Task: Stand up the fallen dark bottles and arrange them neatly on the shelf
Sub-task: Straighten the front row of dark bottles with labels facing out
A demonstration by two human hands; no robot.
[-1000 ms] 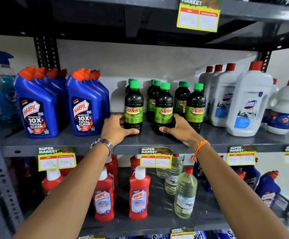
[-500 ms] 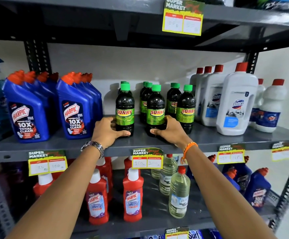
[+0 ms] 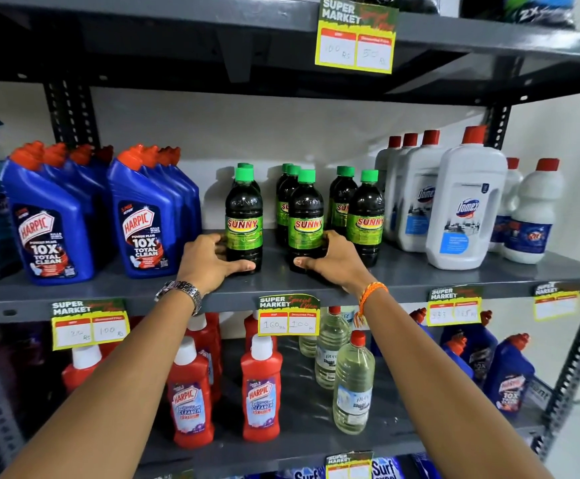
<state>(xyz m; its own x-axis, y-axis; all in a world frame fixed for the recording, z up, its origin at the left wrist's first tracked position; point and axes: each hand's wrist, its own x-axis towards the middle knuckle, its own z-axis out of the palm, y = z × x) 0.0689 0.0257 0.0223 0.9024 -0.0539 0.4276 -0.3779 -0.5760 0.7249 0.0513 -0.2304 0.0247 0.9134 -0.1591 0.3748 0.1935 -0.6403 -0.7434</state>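
Several dark bottles with green caps and SUNNY labels stand upright in three short rows on the middle grey shelf [image 3: 420, 274]. My left hand [image 3: 209, 259] wraps the base of the front left dark bottle [image 3: 243, 219], thumb across its foot. My right hand [image 3: 331, 261] grips the base of the front middle dark bottle [image 3: 306, 219]. A third front dark bottle [image 3: 366, 219] stands free just right of my right hand. More dark bottles [image 3: 285, 198] stand behind each front one, partly hidden. None lies on its side in view.
Blue Harpic bottles [image 3: 143, 223] stand close on the left, white Domex bottles [image 3: 465, 209] on the right. A shelf above [image 3: 212, 25] limits headroom. Red Harpic bottles [image 3: 261, 395] and clear bottles [image 3: 352, 385] fill the shelf below. Price tags [image 3: 288, 314] hang on the shelf edge.
Both hands have stayed on the bases of the same two front bottles. The gap between those two bottles looks slightly wider, and the camera view has shifted a little.
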